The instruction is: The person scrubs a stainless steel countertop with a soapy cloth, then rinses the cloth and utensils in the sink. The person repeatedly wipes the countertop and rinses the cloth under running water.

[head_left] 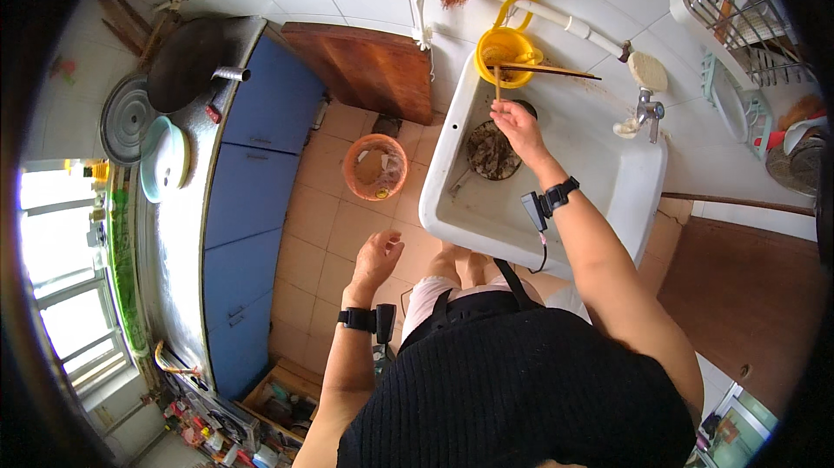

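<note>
My right hand reaches over the far left corner of a white sink. Its fingertips pinch a light wooden chopstick, whose far end meets a yellow plastic strainer cup. More chopsticks lie across that cup's mouth, their tips pointing right. Below the hand, a round strainer in the sink holds dark wet scraps; part of it is hidden by the hand. My left hand hangs over the tiled floor with loosely curled fingers, holding nothing. An orange bin with some waste stands ahead of it.
A tap juts over the sink's right side. Left are blue cabinets under a counter with a wok and a pale green basin. A wooden board leans on the wall. A dish rack hangs upper right.
</note>
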### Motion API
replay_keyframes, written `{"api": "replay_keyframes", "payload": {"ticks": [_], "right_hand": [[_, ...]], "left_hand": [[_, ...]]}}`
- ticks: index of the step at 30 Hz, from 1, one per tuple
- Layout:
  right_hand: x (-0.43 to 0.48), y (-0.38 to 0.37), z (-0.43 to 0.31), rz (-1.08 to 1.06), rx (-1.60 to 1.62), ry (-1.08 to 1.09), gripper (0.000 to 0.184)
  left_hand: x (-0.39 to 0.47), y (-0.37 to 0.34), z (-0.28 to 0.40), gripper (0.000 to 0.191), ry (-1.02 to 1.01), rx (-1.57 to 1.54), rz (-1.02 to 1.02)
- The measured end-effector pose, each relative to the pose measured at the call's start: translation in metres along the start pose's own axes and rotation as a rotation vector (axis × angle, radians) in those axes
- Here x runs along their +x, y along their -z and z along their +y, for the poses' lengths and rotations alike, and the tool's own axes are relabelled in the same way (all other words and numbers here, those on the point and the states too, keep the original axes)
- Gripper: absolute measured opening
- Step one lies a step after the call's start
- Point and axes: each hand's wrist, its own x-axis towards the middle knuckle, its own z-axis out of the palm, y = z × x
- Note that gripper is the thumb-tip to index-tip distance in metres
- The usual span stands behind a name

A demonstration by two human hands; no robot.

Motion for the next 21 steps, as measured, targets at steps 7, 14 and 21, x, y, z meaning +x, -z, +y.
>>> {"api": "replay_keyframes", "payload": {"ticks": [7,14,21], "right_hand": [[0.001,-0.020,0.045,-0.102,-0.204,-0.314,0.028],[-0.017,-0.015,0.058,-0.043,-0.891,-0.099,0.040],[-0.039,-0.010,0.073,0.000,-1.163,-0.348,0.048]], "left_hand": [[0.010,0.000,-0.015,0.028,0.040,0.006,-0.065],[0.018,0.007,-0.025,0.026,0.041,-0.016,-0.033],[0.035,0.028,-0.016,0.023,-0.019,-0.009,0.004]]}}
